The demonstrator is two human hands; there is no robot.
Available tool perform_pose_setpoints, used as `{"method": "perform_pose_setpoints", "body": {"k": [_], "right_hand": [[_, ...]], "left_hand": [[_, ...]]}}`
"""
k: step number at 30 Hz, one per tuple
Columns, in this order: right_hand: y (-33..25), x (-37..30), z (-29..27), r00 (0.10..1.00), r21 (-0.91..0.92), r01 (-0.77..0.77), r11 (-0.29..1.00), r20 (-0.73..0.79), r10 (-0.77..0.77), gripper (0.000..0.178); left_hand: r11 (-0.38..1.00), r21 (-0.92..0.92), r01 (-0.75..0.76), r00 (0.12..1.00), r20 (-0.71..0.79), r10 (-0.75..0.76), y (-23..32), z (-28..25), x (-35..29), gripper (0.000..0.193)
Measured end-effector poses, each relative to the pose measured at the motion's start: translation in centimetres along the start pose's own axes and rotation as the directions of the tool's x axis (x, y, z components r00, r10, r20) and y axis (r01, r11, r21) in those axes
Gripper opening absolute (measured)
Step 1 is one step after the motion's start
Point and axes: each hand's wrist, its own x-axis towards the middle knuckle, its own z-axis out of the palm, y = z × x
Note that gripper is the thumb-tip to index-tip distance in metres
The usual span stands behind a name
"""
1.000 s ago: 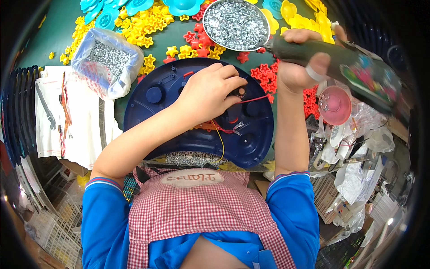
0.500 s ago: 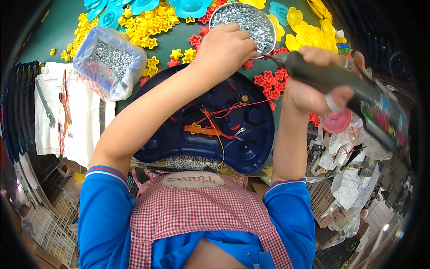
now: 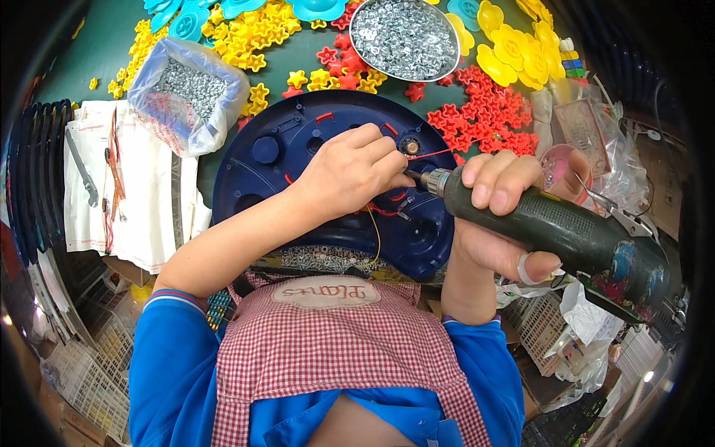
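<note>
My right hand [image 3: 485,242] is wrapped round a dark electric screwdriver [image 3: 547,227], its bit end pointing left. A pale band circles the thumb. At the bit, the fingers of my left hand [image 3: 356,167] are pinched together; whatever sits between them is hidden. Both hands are over a dark blue curved plastic shell [image 3: 257,179] lying on the table with its hollow side up. Inside the shell are red and yellow wires [image 3: 378,235], small red clips and a round metal-coloured part [image 3: 410,146]. My left hand covers the shell's middle.
Beyond the shell stands a round bowl of small screws [image 3: 406,41]. A plastic-lined box [image 3: 190,89] at left holds more. Red stars [image 3: 484,112], yellow stars [image 3: 249,33] and yellow flower pieces [image 3: 514,48] lie around. White sheets [image 3: 138,194] with wires are at left.
My left hand has come from the screw bowl back over the shell, fingers still pinched. My right hand has lowered the screwdriver toward me, its bit now at the left fingertips over the shell.
</note>
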Motion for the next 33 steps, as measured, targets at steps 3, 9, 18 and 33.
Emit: {"method": "perform_pose_setpoints", "body": {"k": [3,9,18,33], "right_hand": [[0.0,0.0,0.0,1.0,-0.005,0.001,1.0,0.005,-0.001,0.092],[-0.3,0.2,-0.3,1.0,0.055,0.026,0.998,-0.011,-0.026,0.09],[0.0,-0.8,-0.2,0.991,-0.015,0.09,0.996,-0.102,-0.091,0.088],[1.5,-0.4,-1.7,0.964,-0.287,-0.053,0.956,-0.265,-0.026,0.094]], "left_hand": [[1.0,0.022,0.01,1.0,-0.014,-0.01,0.1,0.0,0.0,0.025],[0.999,-0.025,0.046,0.997,-0.059,-0.048,0.6,0.0,0.4,0.026],[0.991,0.076,0.107,0.992,-0.072,-0.101,1.4,0.0,0.7,0.025],[0.992,0.122,0.018,0.998,0.055,-0.025,1.5,2.3,-0.6,0.024]]}}
